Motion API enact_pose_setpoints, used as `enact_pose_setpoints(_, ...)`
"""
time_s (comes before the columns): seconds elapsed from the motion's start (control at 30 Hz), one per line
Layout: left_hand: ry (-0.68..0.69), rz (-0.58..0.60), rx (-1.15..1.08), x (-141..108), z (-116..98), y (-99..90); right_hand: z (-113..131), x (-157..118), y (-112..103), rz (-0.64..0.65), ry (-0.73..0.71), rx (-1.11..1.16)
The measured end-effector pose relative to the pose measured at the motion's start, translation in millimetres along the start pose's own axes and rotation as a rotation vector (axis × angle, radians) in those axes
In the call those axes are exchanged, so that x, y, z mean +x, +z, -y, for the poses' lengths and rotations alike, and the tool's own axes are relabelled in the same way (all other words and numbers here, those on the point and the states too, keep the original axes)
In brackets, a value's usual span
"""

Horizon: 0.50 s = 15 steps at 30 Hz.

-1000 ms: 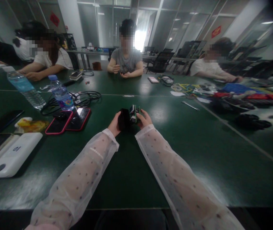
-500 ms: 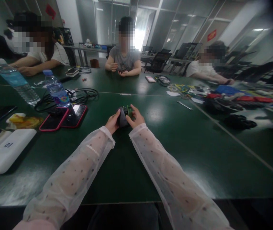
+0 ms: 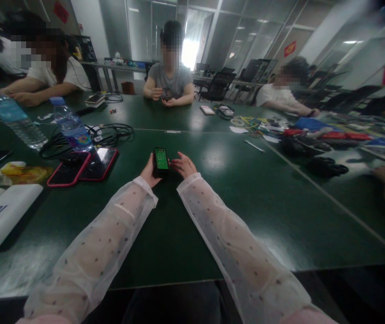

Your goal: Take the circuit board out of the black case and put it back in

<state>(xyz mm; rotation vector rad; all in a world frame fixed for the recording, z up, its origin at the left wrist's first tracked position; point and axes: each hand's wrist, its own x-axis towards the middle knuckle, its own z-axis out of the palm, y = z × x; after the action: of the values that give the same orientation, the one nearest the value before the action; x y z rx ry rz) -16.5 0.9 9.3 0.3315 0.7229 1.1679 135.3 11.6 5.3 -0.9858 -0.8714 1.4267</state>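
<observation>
A small dark case with a green circuit board (image 3: pixel 161 158) showing inside it rests in my left hand (image 3: pixel 150 172), whose fingers wrap round its left side and bottom. The green face points up toward me. To the right of the case is my right hand (image 3: pixel 185 165), its fingers apart and pointing left, with nothing seen between them. The fingertips come near the case's right edge; whether they touch it I cannot tell. Both forearms wear sheer white dotted sleeves.
The green table (image 3: pixel 192 225) bears two phones (image 3: pixel 99 164), a bottle (image 3: pixel 72 126), a larger bottle (image 3: pixel 16 119), black cables (image 3: pixel 116 130) and a white device (image 3: pixel 6 218) at left. A wrench (image 3: pixel 255 146) and tangled cables lie right. Several people sit around.
The dark case has turned so its green board faces up toward me. My right hand has come off it and opened. The whole view has shifted slightly.
</observation>
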Motion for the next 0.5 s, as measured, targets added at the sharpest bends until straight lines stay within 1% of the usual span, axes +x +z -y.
enact_pose_setpoints(0.1,0.002,-0.017,-0.004,-2.5,-0.6,1.7,7.6,4.8,-11.5,-0.062,0.155,0.204)
enact_pose_setpoints(0.17,0.004,-0.011,-0.013,-4.2,-1.2,3.1,12.1,5.4,-20.6,-0.049,0.204,0.359)
enact_pose_setpoints(0.23,0.002,-0.004,-0.026,-6.0,-2.3,4.6,14.3,4.8,-28.4,-0.022,0.222,0.475)
enact_pose_setpoints(0.33,0.007,0.002,-0.022,-9.5,-3.9,7.6,13.8,3.7,-34.6,-0.002,0.234,0.55)
enact_pose_setpoints(0.5,0.054,0.024,0.008,-16.6,-4.0,11.4,11.7,2.4,-34.4,0.025,0.233,0.558)
